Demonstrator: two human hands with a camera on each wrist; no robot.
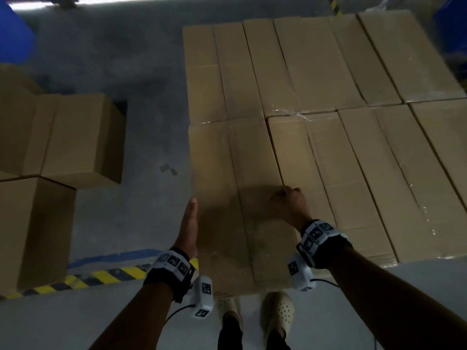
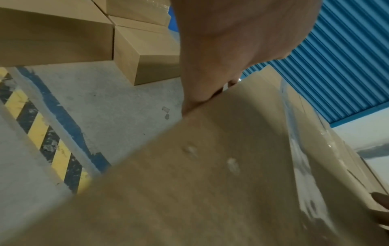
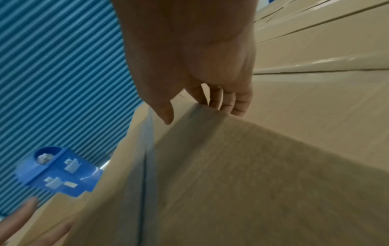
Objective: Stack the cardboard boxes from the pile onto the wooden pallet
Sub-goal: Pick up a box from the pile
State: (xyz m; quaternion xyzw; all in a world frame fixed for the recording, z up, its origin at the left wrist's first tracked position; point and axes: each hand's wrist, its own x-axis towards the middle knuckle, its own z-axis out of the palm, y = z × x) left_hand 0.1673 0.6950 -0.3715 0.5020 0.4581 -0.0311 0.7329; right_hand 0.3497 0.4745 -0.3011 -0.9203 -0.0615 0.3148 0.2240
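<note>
Box: the near-left cardboard box (image 1: pixel 227 198) sits at the front-left corner of the stacked layer, tight against its neighbours; pallet's hidden under the boxes.
Right hand: right hand (image 1: pixel 290 204) has its fingers (image 3: pixel 238 101) hooked down over the box's right top edge, into the seam with the next box (image 1: pixel 328 178).
Left hand: left hand (image 1: pixel 188 226) is flat, fingers straight, pressed on the box's left side.
Pile: more boxes (image 1: pixel 63 137) on the floor (image 1: pixel 146 137), well left.
</note>
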